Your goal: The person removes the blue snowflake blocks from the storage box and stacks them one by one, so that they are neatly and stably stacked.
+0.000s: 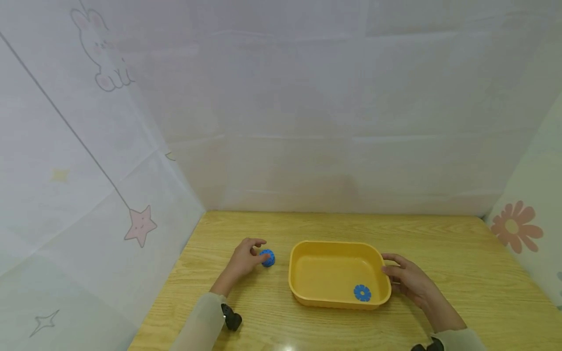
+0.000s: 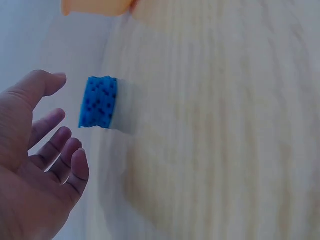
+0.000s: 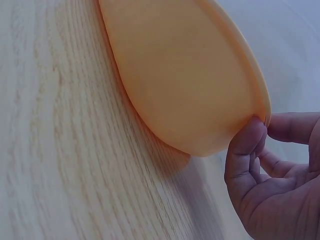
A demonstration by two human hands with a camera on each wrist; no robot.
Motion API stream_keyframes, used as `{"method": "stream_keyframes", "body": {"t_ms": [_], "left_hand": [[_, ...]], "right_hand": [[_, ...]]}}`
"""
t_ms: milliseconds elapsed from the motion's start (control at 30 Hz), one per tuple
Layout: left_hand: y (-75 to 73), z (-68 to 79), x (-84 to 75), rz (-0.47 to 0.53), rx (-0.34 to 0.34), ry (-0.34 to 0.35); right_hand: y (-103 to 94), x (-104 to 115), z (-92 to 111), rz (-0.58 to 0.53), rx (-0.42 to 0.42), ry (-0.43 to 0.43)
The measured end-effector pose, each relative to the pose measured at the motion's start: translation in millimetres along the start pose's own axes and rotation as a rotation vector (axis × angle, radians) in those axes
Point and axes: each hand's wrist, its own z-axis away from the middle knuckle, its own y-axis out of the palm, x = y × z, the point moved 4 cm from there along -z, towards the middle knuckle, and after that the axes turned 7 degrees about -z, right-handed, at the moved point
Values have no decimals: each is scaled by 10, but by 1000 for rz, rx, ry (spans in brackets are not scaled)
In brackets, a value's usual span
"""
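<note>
A stack of blue notched discs (image 1: 268,258) stands on the table, its dotted side showing in the left wrist view. Just left of it, my left hand (image 1: 244,257) has its thumb and fingers spread apart, and the left wrist view shows a gap between them and the stack. A yellow plastic basin (image 1: 333,303) sits to the right of the stack. At its right end, my right hand (image 1: 411,280) pinches the rim between thumb and finger. Inside the basin, near its front right corner, lies one blue flower-shaped disc (image 1: 362,293).
Pale wood-grain table (image 1: 259,319) extends around the basin on all sides. White printed cloth (image 1: 281,146) hangs along the table's back edge and on both sides. A dark wrist device (image 1: 231,318) is strapped at the left sleeve.
</note>
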Motion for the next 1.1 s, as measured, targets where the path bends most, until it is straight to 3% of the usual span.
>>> {"method": "stream_keyframes", "body": {"t_ms": [133, 300, 600, 1100], "left_hand": [[-71, -7, -153, 24, -21, 41], [-98, 17, -467, 40, -22, 122], [9, 31, -1073, -4, 68, 282], [311, 63, -1429, 9, 195, 349]], "right_hand": [[2, 1, 5, -1, -3, 5], [11, 4, 16, -11, 4, 9], [17, 14, 13, -18, -2, 6], [14, -30, -4, -16, -22, 7]]}}
